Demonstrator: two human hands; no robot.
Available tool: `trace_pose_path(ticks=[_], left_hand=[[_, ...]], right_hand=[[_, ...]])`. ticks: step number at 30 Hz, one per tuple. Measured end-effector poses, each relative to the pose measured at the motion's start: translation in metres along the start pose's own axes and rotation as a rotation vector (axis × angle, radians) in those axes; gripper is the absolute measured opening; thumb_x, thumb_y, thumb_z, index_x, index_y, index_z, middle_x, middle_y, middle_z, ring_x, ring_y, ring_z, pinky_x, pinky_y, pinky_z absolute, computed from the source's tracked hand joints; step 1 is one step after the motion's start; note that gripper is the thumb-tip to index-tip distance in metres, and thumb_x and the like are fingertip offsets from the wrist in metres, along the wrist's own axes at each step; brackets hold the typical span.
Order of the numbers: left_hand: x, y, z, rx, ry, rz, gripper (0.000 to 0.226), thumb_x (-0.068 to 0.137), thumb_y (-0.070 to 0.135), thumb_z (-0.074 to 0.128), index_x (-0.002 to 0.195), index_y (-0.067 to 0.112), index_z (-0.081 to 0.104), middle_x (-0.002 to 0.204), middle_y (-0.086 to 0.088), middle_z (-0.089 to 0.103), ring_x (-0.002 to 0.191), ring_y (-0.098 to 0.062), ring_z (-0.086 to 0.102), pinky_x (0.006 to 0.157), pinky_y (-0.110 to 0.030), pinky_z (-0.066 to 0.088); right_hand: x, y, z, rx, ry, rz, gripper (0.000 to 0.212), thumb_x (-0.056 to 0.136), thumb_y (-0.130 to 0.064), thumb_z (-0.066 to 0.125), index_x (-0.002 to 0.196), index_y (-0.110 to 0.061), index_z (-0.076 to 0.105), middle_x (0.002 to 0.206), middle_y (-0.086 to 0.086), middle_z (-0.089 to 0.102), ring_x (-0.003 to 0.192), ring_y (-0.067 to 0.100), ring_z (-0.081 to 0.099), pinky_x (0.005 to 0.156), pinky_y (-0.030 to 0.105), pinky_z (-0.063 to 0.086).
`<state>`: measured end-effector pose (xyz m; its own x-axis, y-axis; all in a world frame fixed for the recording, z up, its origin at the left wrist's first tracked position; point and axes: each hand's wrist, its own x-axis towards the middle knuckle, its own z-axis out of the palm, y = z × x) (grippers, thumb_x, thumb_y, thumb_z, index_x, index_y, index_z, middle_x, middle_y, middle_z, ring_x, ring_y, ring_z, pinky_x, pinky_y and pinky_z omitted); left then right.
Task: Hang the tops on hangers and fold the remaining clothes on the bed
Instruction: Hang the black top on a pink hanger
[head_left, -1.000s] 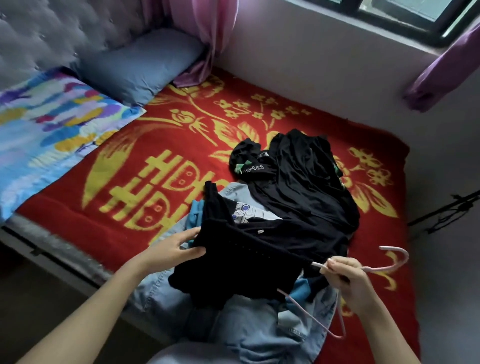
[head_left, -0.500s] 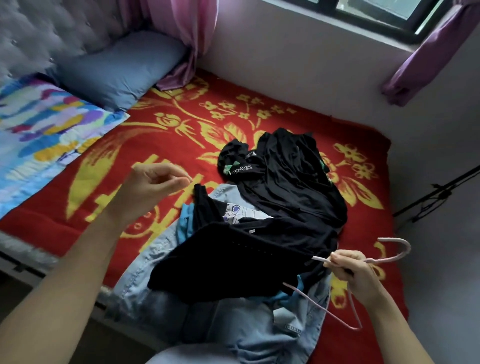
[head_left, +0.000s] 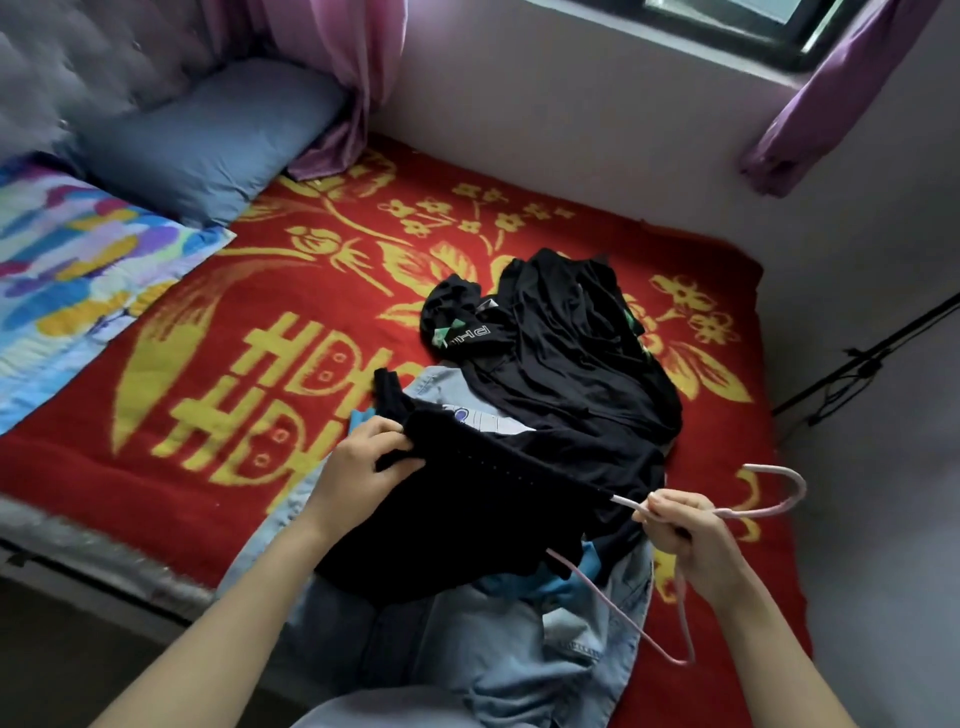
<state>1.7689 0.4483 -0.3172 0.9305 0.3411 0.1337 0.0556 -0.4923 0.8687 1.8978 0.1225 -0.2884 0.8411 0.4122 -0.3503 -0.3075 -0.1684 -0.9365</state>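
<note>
A black top (head_left: 467, 509) lies on the clothes pile at the near side of the bed (head_left: 171, 467), with one arm of a pink hanger (head_left: 774, 499) slid inside it. My right hand (head_left: 680, 535) grips the hanger at its neck, hook pointing right. My left hand (head_left: 363, 462) pinches the top's left shoulder edge. Under the top lie light blue denim jeans (head_left: 467, 660), a bright blue garment (head_left: 561, 582) and a white printed piece (head_left: 483, 418). More black clothes (head_left: 566, 353) are heaped behind.
The red and yellow blanket covers the bed. A grey-blue pillow (head_left: 208, 140) and a colourful pillow (head_left: 67, 270) lie at the headboard on the left. Purple curtains (head_left: 831, 93) hang by the window; the wall runs along the far and right sides.
My left hand, lifted off the pile half a second ago, has come back down and taken hold of the black top's left edge. My right hand kept its hold on the hanger.
</note>
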Motion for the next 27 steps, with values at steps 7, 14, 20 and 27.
trace_pose_path(ticks=[7,14,20,27], left_hand=[[0.007,0.025,-0.031,-0.154,-0.098,-0.026,0.014,0.074,0.037,0.057,0.071,0.024,0.051,0.058,0.012,0.053,0.048,0.001,0.043,0.05,-0.011,0.033],[0.028,0.042,-0.051,0.1,-0.223,0.155,0.033,0.074,0.038,0.073,0.105,0.029,0.065,0.072,0.025,0.051,0.07,0.008,0.049,0.069,-0.005,0.036],[0.037,0.043,-0.04,0.142,-0.293,0.355,0.045,0.071,0.05,0.059,0.091,0.013,0.075,0.074,0.027,0.052,0.064,0.008,0.049,0.06,-0.002,0.032],[0.034,0.031,-0.034,0.599,-0.195,0.658,0.034,0.085,0.051,0.043,0.097,0.026,0.063,0.077,0.006,0.062,0.076,-0.01,0.038,0.053,-0.022,0.041]], right_hand=[[0.003,-0.009,-0.001,-0.109,-0.06,-0.033,0.029,0.074,-0.026,0.061,0.054,-0.005,0.067,0.038,-0.004,0.024,0.036,0.004,0.018,0.043,0.02,0.011],[0.004,-0.019,0.001,-0.157,-0.133,-0.088,0.064,0.04,-0.07,0.077,0.054,-0.008,0.068,0.037,-0.004,0.027,0.036,0.004,0.02,0.04,0.015,0.018],[-0.004,-0.024,0.02,-0.169,-0.113,-0.156,0.045,0.056,-0.056,0.074,0.057,-0.011,0.071,0.038,-0.009,0.028,0.039,0.003,0.02,0.051,0.031,0.012],[-0.013,-0.022,0.025,-0.116,-0.01,-0.152,0.034,0.079,-0.032,0.061,0.055,-0.01,0.07,0.038,-0.009,0.026,0.039,0.003,0.019,0.053,0.033,0.011]])
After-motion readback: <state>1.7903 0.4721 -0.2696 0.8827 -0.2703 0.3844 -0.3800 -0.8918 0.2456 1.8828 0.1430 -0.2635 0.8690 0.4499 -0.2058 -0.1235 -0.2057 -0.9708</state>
